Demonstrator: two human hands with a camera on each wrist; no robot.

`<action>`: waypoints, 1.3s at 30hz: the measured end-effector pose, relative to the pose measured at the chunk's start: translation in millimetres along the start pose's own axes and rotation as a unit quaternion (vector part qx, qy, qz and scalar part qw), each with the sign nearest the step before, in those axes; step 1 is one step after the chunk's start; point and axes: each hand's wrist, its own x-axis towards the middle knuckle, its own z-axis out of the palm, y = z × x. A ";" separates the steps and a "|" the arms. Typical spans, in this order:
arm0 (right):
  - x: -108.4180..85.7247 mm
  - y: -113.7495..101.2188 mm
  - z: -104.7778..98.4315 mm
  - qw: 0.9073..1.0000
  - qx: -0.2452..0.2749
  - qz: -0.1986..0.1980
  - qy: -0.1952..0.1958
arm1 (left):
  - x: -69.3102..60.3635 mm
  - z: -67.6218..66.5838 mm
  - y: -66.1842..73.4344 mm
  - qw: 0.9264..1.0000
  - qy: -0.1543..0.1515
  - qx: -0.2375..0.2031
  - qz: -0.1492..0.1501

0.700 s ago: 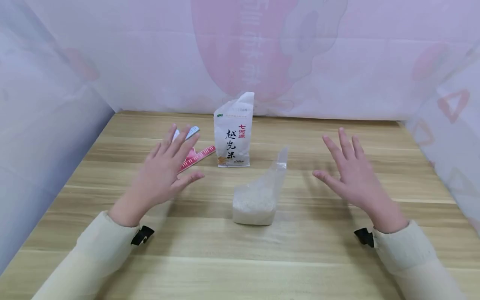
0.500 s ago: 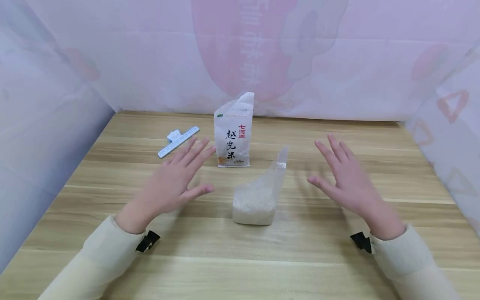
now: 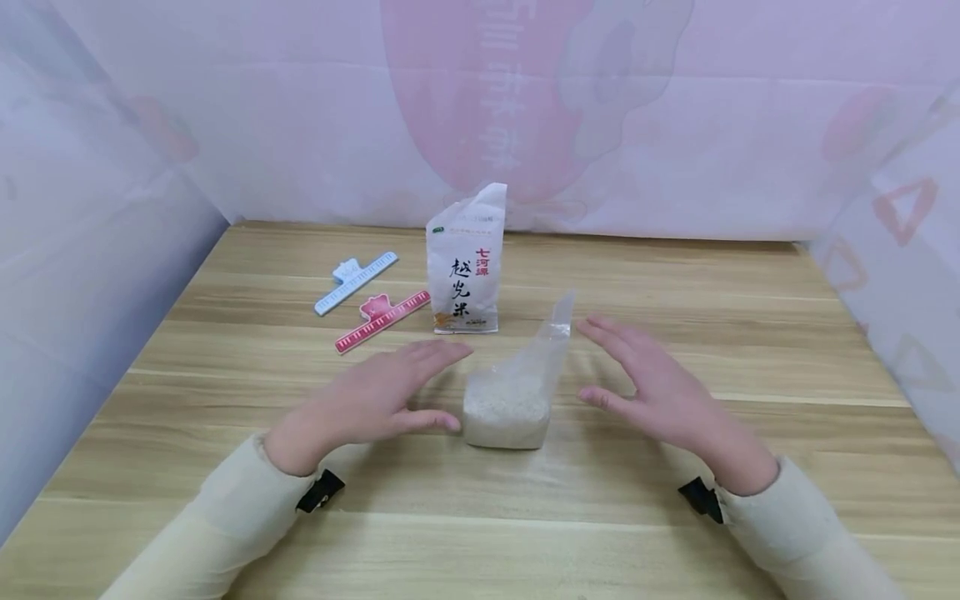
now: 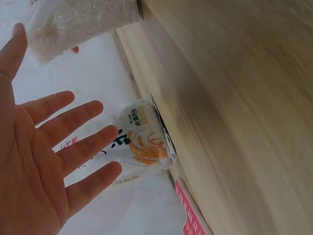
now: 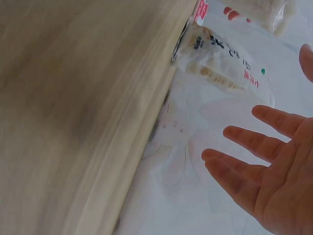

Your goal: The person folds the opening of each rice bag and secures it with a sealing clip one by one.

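Note:
A clear bag of white grains (image 3: 507, 412) stands on the table, its empty top rising to a point at the right. My left hand (image 3: 367, 400) is just left of it, fingers extended and thumb near the bag's lower left side; whether they touch is unclear. My right hand (image 3: 663, 396) is held to the right of the bag with a gap between, fingers extended, holding nothing. In the left wrist view the bag (image 4: 80, 22) shows beyond the thumb of the spread left hand (image 4: 39, 152). The right wrist view shows the right hand (image 5: 279, 166) with its fingers apart.
Behind stands a white printed paper bag (image 3: 465, 267). Left of it lie a blue clip (image 3: 356, 283) and a red clip (image 3: 382, 321) on the wooden table (image 3: 525, 550). A printed pale cloth (image 3: 300, 125) hangs around the back and sides.
Both hands have moved inward and toward the clear bag from either side. The red clip, covered by my left hand before, is in full view. The bags have stayed in place.

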 end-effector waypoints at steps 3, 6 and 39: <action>1.4 -3.8 4.8 1.000 0.019 -0.008 -0.013 | 1.8 1.4 2.3 1.000 -0.012 -0.012 -0.010; 2.8 -6.5 10.9 0.999 0.031 -0.017 -0.023 | 3.9 3.1 4.1 0.999 -0.024 -0.023 -0.019; 16.2 -22.8 32.3 0.973 0.209 -0.013 -0.099 | 16.5 23.7 9.9 0.964 -0.037 -0.261 -0.035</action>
